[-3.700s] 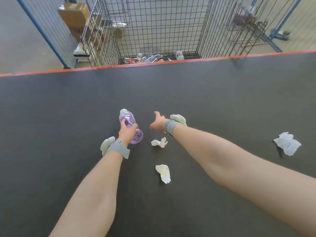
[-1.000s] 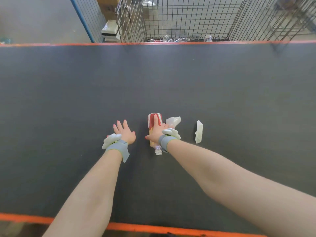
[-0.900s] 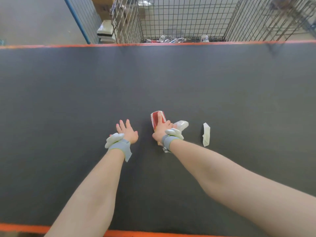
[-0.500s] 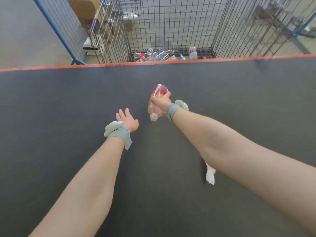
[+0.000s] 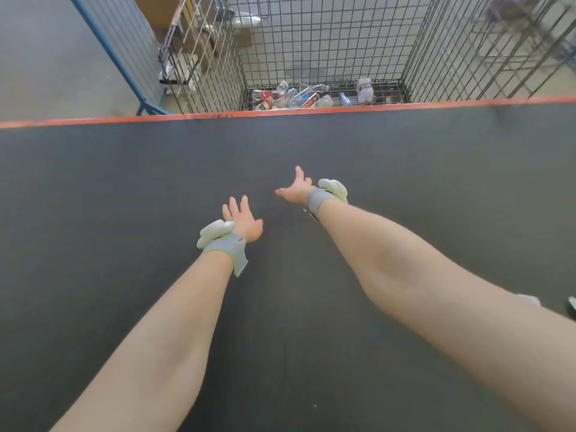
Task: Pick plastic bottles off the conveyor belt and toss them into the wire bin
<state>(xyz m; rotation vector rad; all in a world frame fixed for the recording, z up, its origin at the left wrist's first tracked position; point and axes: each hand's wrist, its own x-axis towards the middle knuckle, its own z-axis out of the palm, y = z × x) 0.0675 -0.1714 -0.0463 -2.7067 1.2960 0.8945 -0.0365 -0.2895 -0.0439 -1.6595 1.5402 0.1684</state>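
Reaching over the dark grey conveyor belt (image 5: 124, 213), we hold our left hand (image 5: 244, 221) and right hand (image 5: 296, 190) spread and empty; crushed clear plastic bottles (image 5: 299, 96) lie piled inside the tall wire-mesh bin (image 5: 436, 42) beyond the belt's orange edge

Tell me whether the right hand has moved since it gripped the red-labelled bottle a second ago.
Yes. The right hand, now open and empty, has gone forward toward the belt's far orange edge and the wire bin.
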